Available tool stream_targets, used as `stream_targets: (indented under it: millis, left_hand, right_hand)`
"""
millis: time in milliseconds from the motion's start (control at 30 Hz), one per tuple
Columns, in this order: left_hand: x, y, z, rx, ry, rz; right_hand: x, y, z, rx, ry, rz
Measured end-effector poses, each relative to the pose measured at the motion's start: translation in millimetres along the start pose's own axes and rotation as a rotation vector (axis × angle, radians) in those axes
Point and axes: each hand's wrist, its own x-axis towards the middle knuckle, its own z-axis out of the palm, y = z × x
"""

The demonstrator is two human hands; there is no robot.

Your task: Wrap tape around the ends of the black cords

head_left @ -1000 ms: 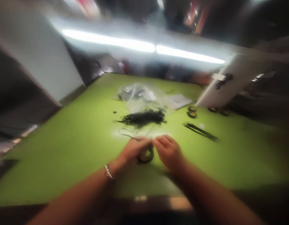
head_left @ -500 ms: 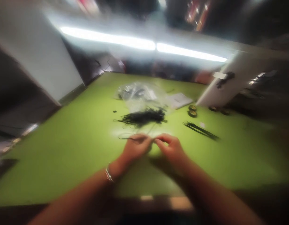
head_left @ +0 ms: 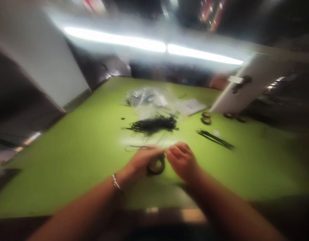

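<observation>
My left hand (head_left: 146,159) is closed, with a roll of black tape (head_left: 156,171) hanging beneath its fingers. A thin black wire (head_left: 135,146) also runs through this hand, and its loose end sticks out to the left. My right hand (head_left: 181,159) is closed with its fingertips pressed together, almost touching the left fingertips. What those fingers pinch is too small and blurred to make out. Just beyond both hands lies a tangled bundle of black wires (head_left: 154,124) on the green table (head_left: 94,160).
Behind the bundle are a clear plastic bag (head_left: 149,100) and a white sheet or packet (head_left: 193,107). To the right lie tape rolls (head_left: 206,118) and a separate bunch of black wires (head_left: 214,139). A white panel (head_left: 232,90) stands at the back right, under a bright lamp (head_left: 119,40).
The tape roll has come into view under my left hand. My right hand has turned and curled its fingers in more. Things on the table lie as before.
</observation>
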Motion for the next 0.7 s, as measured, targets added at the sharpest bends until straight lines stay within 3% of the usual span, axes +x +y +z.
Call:
stream_targets:
  millis: [100, 233, 300, 500, 567, 700]
  left_hand:
    - [0, 2, 1.5, 0.053, 0.028, 0.047]
    - [-2, 7, 4.7, 0.209, 0.12, 0.174]
    - [-2, 8, 5.3, 0.292, 0.174, 0.255]
    - [-1, 6, 3.0, 0.508, 0.139, 0.442]
    - [-3, 7, 4.6, 0.488, 0.151, 0.422]
    - [-3, 5, 9.8, 0.286, 0.198, 0.077]
  right_hand:
    - [1, 3, -2, 0.089, 0.016, 0.064]
    - [5, 8, -5, 0.49, 0.042, 0.396]
    - [6, 7, -5, 0.606, 0.002, 0.475]
    - [7, -4, 2, 0.432, -0.051, 0.431]
    - [7, -5, 3, 0.38, -0.037, 0.431]
    - [9, -2, 2, 0.28, -0.045, 0.372]
